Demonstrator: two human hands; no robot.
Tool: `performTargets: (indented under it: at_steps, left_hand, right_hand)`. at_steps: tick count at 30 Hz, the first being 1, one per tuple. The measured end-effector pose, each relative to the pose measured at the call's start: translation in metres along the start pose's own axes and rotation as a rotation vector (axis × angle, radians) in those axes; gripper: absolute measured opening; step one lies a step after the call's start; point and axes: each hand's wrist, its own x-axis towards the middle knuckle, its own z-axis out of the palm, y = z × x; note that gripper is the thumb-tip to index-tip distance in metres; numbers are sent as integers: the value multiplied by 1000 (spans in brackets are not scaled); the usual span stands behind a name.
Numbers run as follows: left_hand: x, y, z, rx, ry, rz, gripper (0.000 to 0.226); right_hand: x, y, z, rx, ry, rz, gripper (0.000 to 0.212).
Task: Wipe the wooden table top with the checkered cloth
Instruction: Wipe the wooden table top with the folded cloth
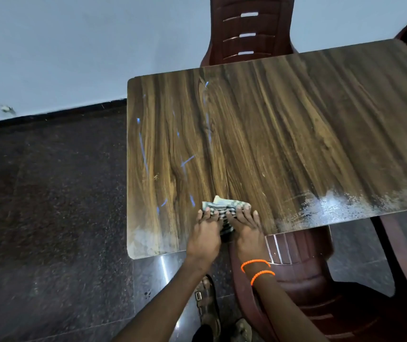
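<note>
The wooden table top (284, 124) fills the middle and right of the head view. A small bunched checkered cloth (224, 209) lies near its front edge. My left hand (205, 234) and my right hand (245, 230) press side by side on the cloth, fingers over it. Two orange bands circle my right wrist. Pale dusty smears mark the front right part of the table and the front left corner. Thin blue streaks show on the left half.
A dark red plastic chair (247, 30) stands behind the table against the pale wall. Another dark red chair (303, 272) sits under the front edge at the right. Dark speckled floor (49, 206) spreads to the left. My sandalled foot (206, 299) is below.
</note>
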Motion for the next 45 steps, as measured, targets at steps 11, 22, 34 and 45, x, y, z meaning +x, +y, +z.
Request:
performTargets:
  at_steps: [11,22,34,45]
  left_hand:
    - [-41,14,11,8,-4,-2,40]
    - [108,63,-9,-18,-20,111,42]
    - [80,-60,-34,46,163,153,35]
    - [111,25,-11,-13,72,401,31]
  right_hand:
    - [-50,5,-14,-30,-41,-33,50]
    - [60,75,-39,-59,25,241,53]
    - [84,-23,13,-16,-43,3,49]
    - [56,57,-41,-70,-16,215,54]
